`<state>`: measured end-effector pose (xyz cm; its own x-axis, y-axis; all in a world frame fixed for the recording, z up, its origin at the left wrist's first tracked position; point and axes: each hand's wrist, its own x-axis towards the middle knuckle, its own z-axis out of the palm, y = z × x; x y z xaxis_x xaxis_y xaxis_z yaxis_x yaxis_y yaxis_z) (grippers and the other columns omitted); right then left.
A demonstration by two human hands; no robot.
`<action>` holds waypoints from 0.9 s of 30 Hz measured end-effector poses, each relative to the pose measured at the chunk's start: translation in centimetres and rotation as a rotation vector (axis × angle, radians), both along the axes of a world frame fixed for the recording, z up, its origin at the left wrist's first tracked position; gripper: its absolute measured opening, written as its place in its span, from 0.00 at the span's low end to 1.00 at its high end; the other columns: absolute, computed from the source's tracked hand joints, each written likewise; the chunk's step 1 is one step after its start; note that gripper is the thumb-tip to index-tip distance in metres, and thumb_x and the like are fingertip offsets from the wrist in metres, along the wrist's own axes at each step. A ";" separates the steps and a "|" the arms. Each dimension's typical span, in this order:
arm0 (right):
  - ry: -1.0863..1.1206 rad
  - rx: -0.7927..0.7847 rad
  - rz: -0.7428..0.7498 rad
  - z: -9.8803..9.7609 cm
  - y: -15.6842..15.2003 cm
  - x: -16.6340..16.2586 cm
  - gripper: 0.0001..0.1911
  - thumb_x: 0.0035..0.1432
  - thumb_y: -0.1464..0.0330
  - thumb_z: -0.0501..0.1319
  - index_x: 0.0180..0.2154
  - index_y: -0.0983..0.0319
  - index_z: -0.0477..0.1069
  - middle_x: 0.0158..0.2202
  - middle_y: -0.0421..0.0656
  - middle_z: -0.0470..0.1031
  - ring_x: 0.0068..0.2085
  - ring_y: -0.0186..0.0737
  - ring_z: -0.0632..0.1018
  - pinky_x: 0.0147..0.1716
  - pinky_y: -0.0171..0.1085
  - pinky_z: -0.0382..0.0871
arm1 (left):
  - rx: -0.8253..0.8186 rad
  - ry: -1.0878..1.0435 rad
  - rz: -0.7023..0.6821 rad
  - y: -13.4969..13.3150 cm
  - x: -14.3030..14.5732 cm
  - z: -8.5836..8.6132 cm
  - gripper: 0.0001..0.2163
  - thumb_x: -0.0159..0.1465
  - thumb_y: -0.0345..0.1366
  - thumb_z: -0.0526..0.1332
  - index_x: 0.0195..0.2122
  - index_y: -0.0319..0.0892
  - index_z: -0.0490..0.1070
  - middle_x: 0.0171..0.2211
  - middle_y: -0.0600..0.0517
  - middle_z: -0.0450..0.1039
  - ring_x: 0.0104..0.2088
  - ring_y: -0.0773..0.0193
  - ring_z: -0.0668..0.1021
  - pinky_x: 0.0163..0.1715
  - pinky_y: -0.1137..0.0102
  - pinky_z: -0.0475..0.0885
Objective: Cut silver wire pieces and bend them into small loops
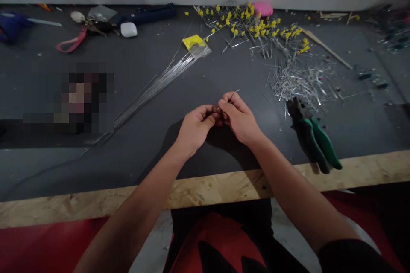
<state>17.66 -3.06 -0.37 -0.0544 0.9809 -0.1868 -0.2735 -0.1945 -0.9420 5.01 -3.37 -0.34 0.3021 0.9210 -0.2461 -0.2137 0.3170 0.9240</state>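
Observation:
Over the middle of the dark tabletop, my left hand (196, 130) and my right hand (239, 118) meet at the fingertips. Both are closed in a pinch on a short piece of thin wire (237, 90), whose end sticks out past my right fingers; most of it is hidden. To the right lies a heap of cut wire pieces (296, 81), with black-and-green pliers (315, 136) in front of it. A bundle of long straight wires (156, 86) stretches diagonally on the left, its far end in a clear sleeve with a yellow label (194, 42).
Many wires with yellow tips (256, 25) spread along the back, beside a pink object (263, 8). A thin wooden stick (328, 49) lies at right. Keys (96, 27) and a white case (128, 30) sit back left. A chipboard edge (205, 190) borders the table's front.

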 end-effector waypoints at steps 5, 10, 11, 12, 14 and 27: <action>0.092 -0.058 0.055 0.2 0.4 0.8 0.09 0.56 0.62 0.58 0.28 0.59 0.62 0.23 0.33 0.63 0.22 0.27 0.64 0.20 0.29 0.58 | -0.074 -0.089 0.007 0.2 -0.4 0.3 0.02 0.57 0.29 0.62 0.32 0.38 0.72 0.26 0.54 0.73 0.27 0.72 0.75 0.34 0.73 0.70; 0.193 -0.094 0.126 0.5 0.6 1.8 0.09 0.55 0.63 0.59 0.27 0.61 0.67 0.26 0.36 0.68 0.27 0.29 0.70 0.26 0.31 0.63 | -0.176 -0.197 0.028 0.5 -0.9 0.7 0.04 0.56 0.28 0.64 0.32 0.37 0.71 0.26 0.55 0.72 0.26 0.73 0.74 0.34 0.73 0.72; 0.207 -0.085 0.126 0.5 0.6 1.9 0.08 0.55 0.64 0.60 0.27 0.61 0.68 0.27 0.37 0.68 0.29 0.30 0.71 0.28 0.31 0.64 | -0.188 -0.213 0.034 0.5 -1.0 0.8 0.04 0.56 0.28 0.64 0.32 0.37 0.71 0.26 0.55 0.71 0.26 0.74 0.74 0.34 0.74 0.72; 0.215 -0.078 0.129 0.5 0.5 1.9 0.07 0.54 0.66 0.60 0.27 0.61 0.68 0.28 0.37 0.69 0.31 0.30 0.71 0.30 0.31 0.65 | -0.198 -0.226 0.040 0.6 -1.1 0.8 0.04 0.55 0.27 0.64 0.32 0.37 0.71 0.26 0.55 0.71 0.25 0.74 0.73 0.33 0.75 0.72; 0.214 -0.076 0.151 0.6 0.5 2.0 0.07 0.55 0.66 0.60 0.27 0.61 0.70 0.30 0.38 0.70 0.32 0.30 0.72 0.32 0.32 0.65 | -0.213 -0.241 0.051 0.7 -1.3 0.8 0.04 0.55 0.27 0.64 0.32 0.37 0.71 0.25 0.56 0.69 0.24 0.75 0.72 0.31 0.76 0.72; 0.246 -0.120 0.150 0.6 0.6 2.0 0.04 0.54 0.67 0.61 0.31 0.61 0.73 0.32 0.38 0.73 0.31 0.30 0.73 0.31 0.31 0.66 | -0.175 -0.236 0.077 0.9 -1.3 0.7 0.05 0.54 0.27 0.64 0.32 0.36 0.72 0.27 0.56 0.69 0.22 0.76 0.69 0.25 0.77 0.69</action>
